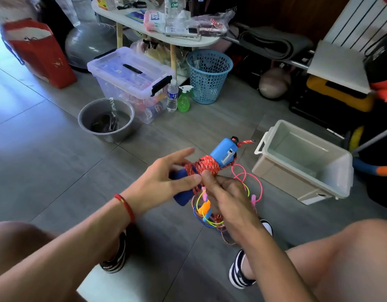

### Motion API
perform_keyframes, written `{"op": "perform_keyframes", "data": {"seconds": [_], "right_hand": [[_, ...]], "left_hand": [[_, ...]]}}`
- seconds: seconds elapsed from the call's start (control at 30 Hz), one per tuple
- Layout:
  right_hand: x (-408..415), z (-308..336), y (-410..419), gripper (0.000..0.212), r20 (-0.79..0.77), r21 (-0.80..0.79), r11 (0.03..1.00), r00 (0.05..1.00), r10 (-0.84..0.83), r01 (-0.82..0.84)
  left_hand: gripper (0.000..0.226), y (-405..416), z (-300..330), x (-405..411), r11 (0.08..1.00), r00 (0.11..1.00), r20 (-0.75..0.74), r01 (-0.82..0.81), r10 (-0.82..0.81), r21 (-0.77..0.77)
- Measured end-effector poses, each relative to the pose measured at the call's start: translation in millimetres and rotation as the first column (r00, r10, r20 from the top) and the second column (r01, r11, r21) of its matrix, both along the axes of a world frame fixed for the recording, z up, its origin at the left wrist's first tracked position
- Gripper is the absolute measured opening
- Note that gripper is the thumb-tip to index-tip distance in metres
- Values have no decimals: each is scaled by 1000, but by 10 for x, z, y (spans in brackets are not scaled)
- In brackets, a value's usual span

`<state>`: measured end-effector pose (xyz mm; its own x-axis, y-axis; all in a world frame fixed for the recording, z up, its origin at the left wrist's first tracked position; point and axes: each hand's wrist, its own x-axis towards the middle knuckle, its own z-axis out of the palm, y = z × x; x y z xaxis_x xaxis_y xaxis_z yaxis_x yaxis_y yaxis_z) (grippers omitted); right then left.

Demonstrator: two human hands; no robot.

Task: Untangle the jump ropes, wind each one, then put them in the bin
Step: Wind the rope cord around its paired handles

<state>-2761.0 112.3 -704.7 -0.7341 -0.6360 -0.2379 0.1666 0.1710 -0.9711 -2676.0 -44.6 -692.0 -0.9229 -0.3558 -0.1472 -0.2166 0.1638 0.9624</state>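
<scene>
A red braided jump rope (206,165) is wound in tight coils around its blue handles (224,152). My right hand (228,198) grips the bundle from below. My left hand (170,178) pinches the red cord at the coils, with its other fingers spread. A loose tail of the red cord hangs to the floor between my feet. Thin pink, yellow and blue ropes (247,186) with an orange handle (204,208) lie tangled on the floor under my hands. An empty white bin (301,177) stands to the right, tilted toward me.
A grey bucket (106,120) and a lidded clear storage box (131,79) stand beyond my hands on the grey tile floor. A water bottle (172,98), a green spray bottle (184,101) and a blue mesh basket (208,76) sit behind. A cluttered white table is at the back.
</scene>
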Motion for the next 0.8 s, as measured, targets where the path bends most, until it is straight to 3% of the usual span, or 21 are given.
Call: {"op": "perform_keyframes", "data": {"seconds": [0.07, 0.17, 0.23, 0.37, 0.47, 0.6, 0.67, 0.8], "right_hand": [[-15, -3, 37, 43, -61, -12, 995, 994, 94, -95], [30, -94, 19, 53, -136, 47, 993, 984, 113, -108], [52, -170, -12, 64, -197, 98, 994, 978, 72, -54], [81, -215, -68, 55, -362, 246, 968, 931, 41, 53], [134, -180, -88, 42, -471, 376, 921, 877, 97, 100], [151, -3, -44, 23, -633, 550, 829, 699, 333, 103], [101, 42, -16, 17, -693, 517, 854, 617, 373, 63], [-45, 88, 40, 3, -696, 406, 914, 642, 321, -18]], "left_hand": [[60, -89, 12, 22, 982, 991, 81, 90, -104, 165], [26, -112, -38, 47, 980, 980, 43, 196, -195, -17], [30, -99, -80, 38, 971, 990, 92, 122, -105, -207], [29, 4, -130, 2, 905, 988, 119, -39, 99, -423], [43, 6, -111, -31, 821, 973, 119, -98, 199, -563], [54, -47, -128, -58, 797, 962, 167, -76, 216, -599], [54, -92, -121, -62, 815, 964, 185, -52, 193, -577], [49, -145, -79, -51, 821, 981, 190, 70, 48, -566]]}}
